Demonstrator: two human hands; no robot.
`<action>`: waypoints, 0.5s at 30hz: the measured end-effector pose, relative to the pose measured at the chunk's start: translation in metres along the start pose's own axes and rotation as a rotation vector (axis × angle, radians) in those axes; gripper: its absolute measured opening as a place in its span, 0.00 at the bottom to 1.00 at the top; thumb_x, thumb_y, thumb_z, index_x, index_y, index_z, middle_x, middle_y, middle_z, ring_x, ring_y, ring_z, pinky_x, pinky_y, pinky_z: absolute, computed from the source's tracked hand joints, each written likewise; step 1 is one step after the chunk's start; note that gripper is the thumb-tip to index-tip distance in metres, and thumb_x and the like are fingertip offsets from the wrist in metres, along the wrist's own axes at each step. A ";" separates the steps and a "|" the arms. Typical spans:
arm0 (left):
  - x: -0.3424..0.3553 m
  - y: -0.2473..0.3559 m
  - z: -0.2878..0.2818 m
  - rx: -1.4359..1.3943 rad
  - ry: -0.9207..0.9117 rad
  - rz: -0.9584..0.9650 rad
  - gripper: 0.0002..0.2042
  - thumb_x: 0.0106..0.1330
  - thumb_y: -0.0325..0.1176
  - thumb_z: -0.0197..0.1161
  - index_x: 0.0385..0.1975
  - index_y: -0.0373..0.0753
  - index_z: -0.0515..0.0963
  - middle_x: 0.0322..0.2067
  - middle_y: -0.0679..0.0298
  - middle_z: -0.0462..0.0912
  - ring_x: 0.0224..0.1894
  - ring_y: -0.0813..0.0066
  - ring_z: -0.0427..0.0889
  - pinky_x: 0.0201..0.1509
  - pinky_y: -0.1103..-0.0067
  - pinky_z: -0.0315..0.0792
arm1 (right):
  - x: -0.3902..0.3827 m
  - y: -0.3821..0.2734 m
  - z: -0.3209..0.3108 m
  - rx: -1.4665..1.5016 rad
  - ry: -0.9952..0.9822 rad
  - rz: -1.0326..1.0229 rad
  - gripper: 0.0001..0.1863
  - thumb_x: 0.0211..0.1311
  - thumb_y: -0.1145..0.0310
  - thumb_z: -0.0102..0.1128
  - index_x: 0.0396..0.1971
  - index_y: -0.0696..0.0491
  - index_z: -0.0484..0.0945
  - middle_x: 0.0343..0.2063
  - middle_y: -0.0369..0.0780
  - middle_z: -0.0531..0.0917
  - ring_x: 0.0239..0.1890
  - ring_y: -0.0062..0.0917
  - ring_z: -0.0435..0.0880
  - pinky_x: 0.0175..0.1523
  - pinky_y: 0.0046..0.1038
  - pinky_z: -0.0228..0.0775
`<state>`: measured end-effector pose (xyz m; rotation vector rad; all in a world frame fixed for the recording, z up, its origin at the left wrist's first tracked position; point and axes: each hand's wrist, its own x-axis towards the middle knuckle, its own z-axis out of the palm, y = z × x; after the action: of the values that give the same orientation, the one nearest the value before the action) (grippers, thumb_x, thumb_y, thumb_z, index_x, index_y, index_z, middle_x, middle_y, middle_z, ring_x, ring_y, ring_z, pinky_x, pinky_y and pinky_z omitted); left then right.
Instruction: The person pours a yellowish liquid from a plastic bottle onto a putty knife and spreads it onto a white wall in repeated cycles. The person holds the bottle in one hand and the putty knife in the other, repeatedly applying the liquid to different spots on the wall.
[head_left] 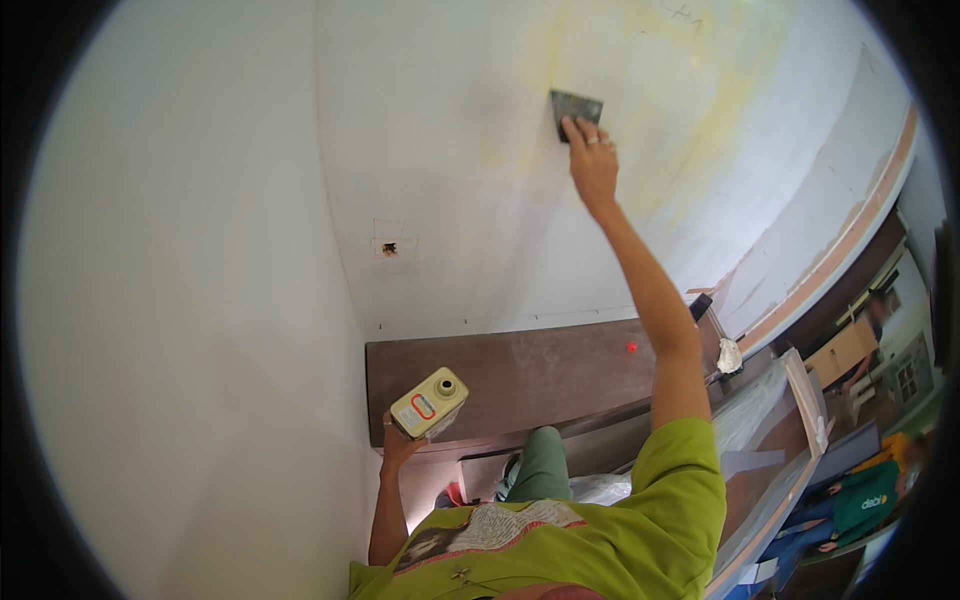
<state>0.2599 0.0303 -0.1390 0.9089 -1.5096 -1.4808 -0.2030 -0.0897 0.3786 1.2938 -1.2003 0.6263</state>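
Note:
My right arm reaches up to the white wall (480,200). The fingers of my right hand (594,170) press a dark grey, flat square pad (577,104) against it; whether it is a scraper blade or an abrasive sheet I cannot make out. Yellowish streaks mark the wall around the pad. Low on the left, my left hand (400,445) grips a cream-coloured can (432,402) from beneath. The can is tilted, its round spout uncapped, with a red and white label on its side. A small red cap (631,347) lies on the brown ledge (520,375) along the wall.
An open socket hole (389,249) sits in the wall. A side wall (190,260) meets it at the left corner. A crumpled white cloth (730,355) lies at the ledge's right end. Plastic sheeting (750,410) drapes boards on the right; people (865,500) stand beyond.

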 end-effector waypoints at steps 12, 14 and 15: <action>0.003 -0.002 0.000 0.023 0.001 0.002 0.54 0.34 0.26 0.85 0.63 0.33 0.55 0.56 0.52 0.73 0.62 0.62 0.74 0.71 0.69 0.66 | -0.132 -0.133 0.001 0.302 -0.230 0.576 0.25 0.61 0.70 0.69 0.59 0.54 0.75 0.49 0.46 0.81 0.50 0.42 0.81 0.52 0.41 0.76; 0.005 -0.003 0.001 0.056 0.002 -0.087 0.54 0.34 0.27 0.85 0.63 0.33 0.55 0.56 0.52 0.73 0.62 0.62 0.74 0.71 0.69 0.66 | -0.119 -0.150 0.019 0.472 -0.113 0.803 0.24 0.64 0.67 0.69 0.57 0.57 0.74 0.46 0.47 0.82 0.46 0.39 0.83 0.48 0.39 0.78; 0.005 -0.004 0.001 0.043 0.008 -0.021 0.54 0.33 0.26 0.85 0.63 0.33 0.55 0.56 0.52 0.73 0.62 0.62 0.74 0.71 0.68 0.66 | -0.105 -0.154 0.034 0.594 -0.027 0.912 0.23 0.65 0.65 0.68 0.55 0.59 0.73 0.44 0.48 0.82 0.43 0.36 0.84 0.45 0.37 0.79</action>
<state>0.2570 0.0255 -0.1431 0.9578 -1.5355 -1.4622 -0.1099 -0.1305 0.2187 1.1657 -1.6939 1.7267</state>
